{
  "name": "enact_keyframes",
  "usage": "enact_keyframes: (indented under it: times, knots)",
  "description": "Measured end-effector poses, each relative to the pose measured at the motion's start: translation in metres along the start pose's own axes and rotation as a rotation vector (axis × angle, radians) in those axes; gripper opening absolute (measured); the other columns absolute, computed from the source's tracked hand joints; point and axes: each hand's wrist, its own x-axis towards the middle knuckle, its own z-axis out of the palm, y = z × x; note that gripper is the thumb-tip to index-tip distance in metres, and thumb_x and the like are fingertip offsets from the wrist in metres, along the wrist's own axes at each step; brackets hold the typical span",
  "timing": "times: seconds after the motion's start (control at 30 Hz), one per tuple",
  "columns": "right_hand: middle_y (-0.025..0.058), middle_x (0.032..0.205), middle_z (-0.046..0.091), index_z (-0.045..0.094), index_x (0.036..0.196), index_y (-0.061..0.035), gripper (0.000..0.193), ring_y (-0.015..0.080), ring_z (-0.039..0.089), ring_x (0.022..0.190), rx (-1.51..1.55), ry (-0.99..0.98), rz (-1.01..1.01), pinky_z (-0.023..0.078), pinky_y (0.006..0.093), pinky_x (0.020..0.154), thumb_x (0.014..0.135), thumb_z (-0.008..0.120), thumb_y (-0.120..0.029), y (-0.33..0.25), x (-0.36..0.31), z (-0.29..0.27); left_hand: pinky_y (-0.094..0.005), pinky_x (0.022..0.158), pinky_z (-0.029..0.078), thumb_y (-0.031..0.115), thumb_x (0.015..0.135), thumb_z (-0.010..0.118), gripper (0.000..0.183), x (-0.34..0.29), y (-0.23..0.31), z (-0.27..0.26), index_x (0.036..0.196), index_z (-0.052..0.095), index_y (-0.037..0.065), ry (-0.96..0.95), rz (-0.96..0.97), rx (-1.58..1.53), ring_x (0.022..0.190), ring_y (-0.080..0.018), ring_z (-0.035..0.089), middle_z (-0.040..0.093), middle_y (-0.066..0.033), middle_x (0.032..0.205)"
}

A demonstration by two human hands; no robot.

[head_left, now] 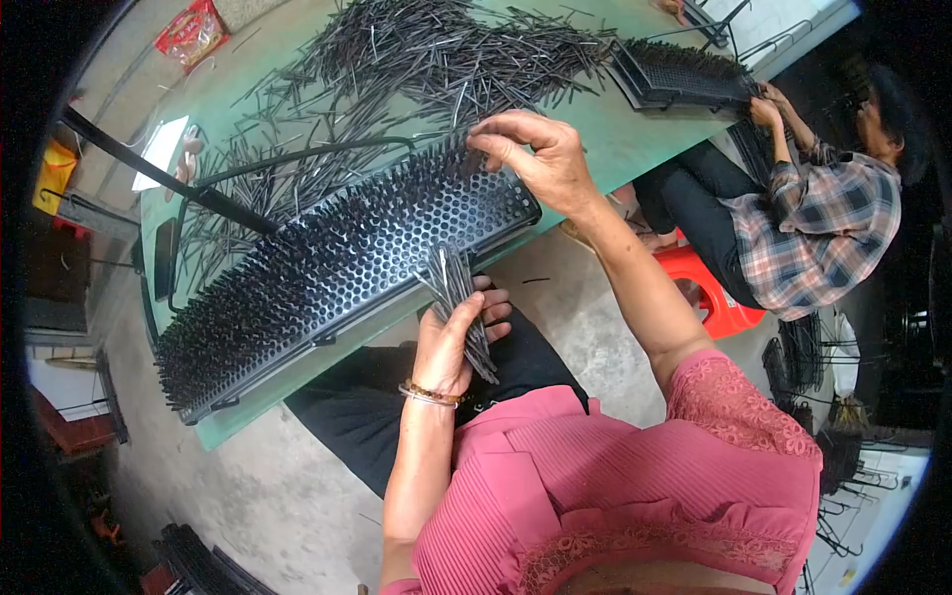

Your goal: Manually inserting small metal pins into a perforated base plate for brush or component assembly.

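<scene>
A long black perforated panel (421, 233) lies slanted along the near edge of the green table. Dark tufts like bristles (288, 263) stand out of most of its holes, while the near strip of holes at the right is bare. My left hand (448, 342) is closed around a bundle of thin dark strips (454, 283), just off the panel's near edge. Over the panel's right end is my right hand (545, 164), thumb and forefinger curled together at the last tufts. Whatever the right fingertips may hold is too small to make out.
A large heap of loose dark strips (416, 50) covers the far part of the green table (595, 149). A black bar (169, 174) crosses above the panel's left. At right, another person (823, 218) works at a similar panel (684, 79), beside a red plastic stool (704, 293).
</scene>
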Motion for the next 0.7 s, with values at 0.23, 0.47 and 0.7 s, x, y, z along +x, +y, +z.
enact_keyframes:
  times: [0.23, 0.47, 0.7]
  knots:
    - [0.0077, 0.087, 0.066, 0.067, 0.092, 0.0027, 0.011, 0.0113, 0.063, 0.068, 0.024, -0.074, -0.028, 0.051, 0.0228, 0.062, 0.084, 0.062, -0.004, 0.007, 0.0, 0.003, -0.0315, 0.071, 0.055, 0.016, 0.09, 0.056, 0.038, -0.003, 0.002, 0.002, 0.122, 0.047, -0.002, -0.023, 0.005, 0.0, 0.088, -0.021, 0.063, 0.062, -0.0178, 0.106]
    - [0.0103, 0.092, 0.067, 0.064, 0.102, 0.0031, 0.02, 0.0128, 0.065, 0.078, 0.077, -0.05, 0.116, 0.053, 0.0241, 0.064, 0.084, 0.063, -0.005, 0.021, -0.014, 0.013, -0.0289, 0.066, 0.055, 0.015, 0.089, 0.056, 0.034, -0.002, 0.002, 0.0, 0.12, 0.05, 0.0, -0.022, 0.014, 0.003, 0.082, -0.0184, 0.063, 0.063, -0.017, 0.104]
    - [0.0096, 0.091, 0.067, 0.064, 0.104, 0.0007, 0.024, 0.0127, 0.064, 0.076, -0.163, 0.007, -0.092, 0.052, 0.025, 0.062, 0.081, 0.065, -0.003, 0.014, -0.019, 0.018, -0.0284, 0.065, 0.055, 0.014, 0.089, 0.056, 0.033, -0.002, 0.002, -0.001, 0.119, 0.05, 0.001, -0.024, 0.014, -0.01, 0.082, -0.0181, 0.063, 0.063, -0.0167, 0.103]
